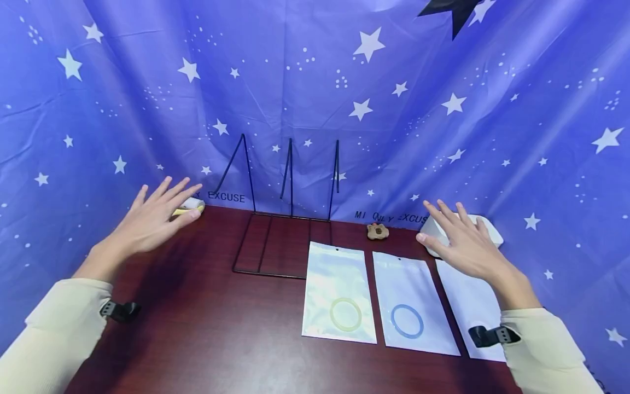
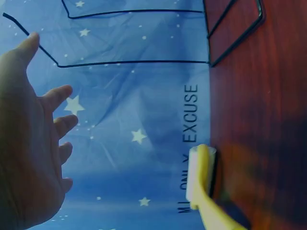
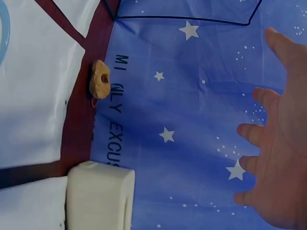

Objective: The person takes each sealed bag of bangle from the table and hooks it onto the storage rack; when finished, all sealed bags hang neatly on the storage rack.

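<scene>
My left hand (image 1: 151,221) is held above the left side of the table, fingers spread and nothing in it. Behind its fingertips lies a white object with a yellow handle (image 2: 209,206), partly hidden in the head view. The right hand (image 1: 465,246), also spread and holding nothing, hovers in front of a rounded white box (image 3: 100,196). Between the hands stands a black wire rack (image 1: 292,216) with three upright dividers. Three flat white pouches lie in a row: one with a yellow ring (image 1: 332,273), one with a blue ring (image 1: 413,279), and one (image 1: 462,295) partly covered by the right arm.
A small brown scalloped object (image 1: 377,232) sits at the table's back edge, between the rack and the white box. A blue star-patterned cloth (image 1: 315,98) hangs behind the dark red table (image 1: 221,328).
</scene>
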`<state>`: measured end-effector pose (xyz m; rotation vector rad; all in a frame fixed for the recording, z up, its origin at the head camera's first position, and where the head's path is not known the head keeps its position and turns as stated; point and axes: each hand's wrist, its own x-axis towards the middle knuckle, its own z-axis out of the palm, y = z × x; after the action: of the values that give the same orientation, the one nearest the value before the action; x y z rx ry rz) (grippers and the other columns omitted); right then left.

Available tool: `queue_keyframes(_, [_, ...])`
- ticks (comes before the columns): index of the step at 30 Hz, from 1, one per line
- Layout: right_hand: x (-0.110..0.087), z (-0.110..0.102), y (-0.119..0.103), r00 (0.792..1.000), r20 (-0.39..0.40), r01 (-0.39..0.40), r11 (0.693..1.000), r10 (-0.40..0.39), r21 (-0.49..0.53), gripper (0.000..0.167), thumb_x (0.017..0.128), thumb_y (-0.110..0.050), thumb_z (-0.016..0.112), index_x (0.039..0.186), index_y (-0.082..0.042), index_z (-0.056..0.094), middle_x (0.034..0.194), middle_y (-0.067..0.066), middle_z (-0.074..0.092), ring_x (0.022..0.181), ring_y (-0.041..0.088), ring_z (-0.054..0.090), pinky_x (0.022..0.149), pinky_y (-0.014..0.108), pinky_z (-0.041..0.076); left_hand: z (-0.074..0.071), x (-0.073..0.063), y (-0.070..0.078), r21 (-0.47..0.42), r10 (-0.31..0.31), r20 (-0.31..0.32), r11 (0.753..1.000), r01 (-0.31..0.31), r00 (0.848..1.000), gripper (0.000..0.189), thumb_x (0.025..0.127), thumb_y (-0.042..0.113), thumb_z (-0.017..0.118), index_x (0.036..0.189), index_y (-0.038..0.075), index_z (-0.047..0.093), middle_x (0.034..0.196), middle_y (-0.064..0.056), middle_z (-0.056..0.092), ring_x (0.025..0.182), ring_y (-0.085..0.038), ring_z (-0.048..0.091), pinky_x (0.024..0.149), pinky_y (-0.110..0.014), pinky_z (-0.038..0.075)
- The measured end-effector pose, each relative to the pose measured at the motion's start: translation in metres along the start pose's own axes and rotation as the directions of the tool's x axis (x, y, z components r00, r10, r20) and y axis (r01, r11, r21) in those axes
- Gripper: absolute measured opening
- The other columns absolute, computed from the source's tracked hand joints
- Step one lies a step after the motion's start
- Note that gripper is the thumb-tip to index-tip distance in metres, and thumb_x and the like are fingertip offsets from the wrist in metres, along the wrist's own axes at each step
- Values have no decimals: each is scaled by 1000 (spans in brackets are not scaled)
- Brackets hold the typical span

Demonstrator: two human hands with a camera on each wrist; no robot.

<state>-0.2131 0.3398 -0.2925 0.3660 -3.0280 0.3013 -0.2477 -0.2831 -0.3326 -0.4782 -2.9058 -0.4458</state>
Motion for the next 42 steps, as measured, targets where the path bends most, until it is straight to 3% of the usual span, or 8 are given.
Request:
queue_keyframes(6, [7, 15, -1, 1000, -8, 24, 997, -24, 76, 89, 100, -59, 56, 168, -25, 10, 174, 20, 10, 158, 52, -1, 116, 82, 5, 23, 5, 1, -99, 55, 9, 994, -53, 998, 76, 101, 53, 58, 163, 16, 32, 173, -15, 20, 161, -44, 9, 127, -67, 2])
queue_keyframes(11, [16, 34, -2, 999, -22, 51, 981, -48, 187, 93, 99, -52, 63, 168, -18, 10, 174, 21, 9, 159, 50, 6, 118, 79, 14, 59, 6, 8, -231, 99, 26, 969, -91, 995, 84, 95, 45, 72, 161, 9, 35, 170, -18, 26, 158, -45, 19, 124, -67, 19])
queue_keyframes(17, [24, 65, 0, 999, -35, 43, 959, -34, 280, 88, 100, -46, 65, 166, -13, 17, 171, 24, 18, 156, 51, 20, 116, 77, 24, 106, 6, 11, -323, 100, 85, 944, -67, 991, 83, 93, 38, 76, 159, 7, 36, 168, -22, 30, 156, -47, 23, 123, -68, 23])
queue_keyframes(22, [31, 96, 2, 998, -58, 54, 928, -35, 369, 78, 101, -37, 66, 162, -6, 29, 165, 27, 30, 146, 53, 38, 114, 68, 38, 132, 7, 15, -347, 91, 112, 937, -47, 990, 85, 93, 40, 76, 157, 1, 38, 165, -24, 34, 155, -49, 26, 122, -67, 25])
queue_keyframes(29, [36, 133, -6, 998, -55, -2, 866, 34, 500, 67, 100, -31, 68, 156, -5, 41, 155, 24, 47, 133, 46, 56, 109, 59, 49, 153, 11, 14, -348, 66, 89, 937, -31, 994, 78, 93, 38, 76, 153, 0, 45, 160, -26, 42, 151, -49, 34, 120, -67, 31])
queue_keyframes(33, [42, 151, -10, 997, -53, -14, 822, 53, 569, 62, 100, -25, 69, 152, -2, 45, 146, 26, 56, 124, 42, 63, 107, 55, 51, 161, 10, 10, -377, 36, 118, 926, 12, 992, 76, 94, 40, 74, 153, 1, 46, 161, -27, 40, 152, -49, 31, 120, -67, 30])
queue_keyframes(36, [46, 162, -11, 996, -52, -28, 815, 71, 578, 58, 100, -25, 69, 149, 0, 49, 141, 25, 61, 120, 39, 65, 107, 54, 52, 166, 8, 8, -394, 33, 136, 919, 24, 990, 78, 94, 42, 74, 154, 2, 45, 163, -27, 37, 153, -51, 27, 119, -71, 27])
queue_keyframes(42, [54, 178, -12, 991, -69, -56, 834, 112, 549, 51, 98, -23, 70, 142, 0, 58, 130, 22, 69, 115, 37, 69, 99, 50, 56, 175, 7, 7, -403, 61, 118, 915, -9, 991, 80, 94, 38, 74, 156, 0, 41, 163, -26, 37, 155, -51, 22, 123, -70, 17])
